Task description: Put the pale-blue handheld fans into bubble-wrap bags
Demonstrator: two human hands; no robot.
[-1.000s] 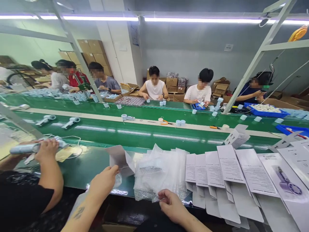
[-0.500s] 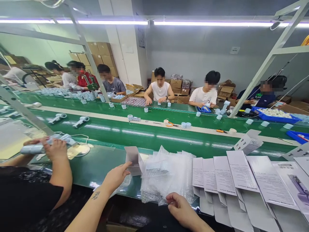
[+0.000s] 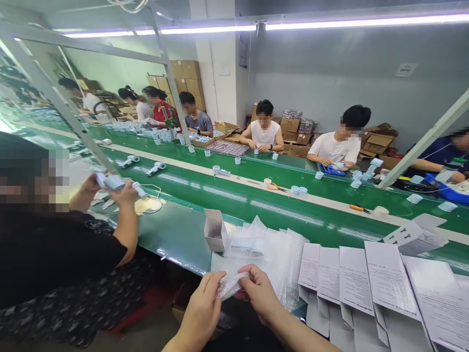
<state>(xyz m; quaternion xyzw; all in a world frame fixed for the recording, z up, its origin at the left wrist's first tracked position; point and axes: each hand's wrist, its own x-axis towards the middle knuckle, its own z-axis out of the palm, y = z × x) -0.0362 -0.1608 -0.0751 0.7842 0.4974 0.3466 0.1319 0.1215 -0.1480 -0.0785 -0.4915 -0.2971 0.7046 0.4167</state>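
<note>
A piece of clear bubble wrap, apparently a bubble bag, is pinched between my two hands, close to the table's front edge. My left hand has its thumb and fingers closed on the left end. At the other end my right hand grips it with fingertips pressed together. Just behind lies a pile of bubble bags. A light-blue item inside a bubble bag rests on top of the pile. An open white carton stands upright at the pile's back left corner.
Overlapping white printed boxes fill the right side. A green conveyor carries light-blue handheld parts and orange-handled pliers. A co-worker at my left holds a light-blue device. Metal frame posts rise beside the belt.
My left hand has left the open carton and come down to meet my right hand. Both now grip a bubble bag. The view has turned left, and the co-worker has raised the device.
</note>
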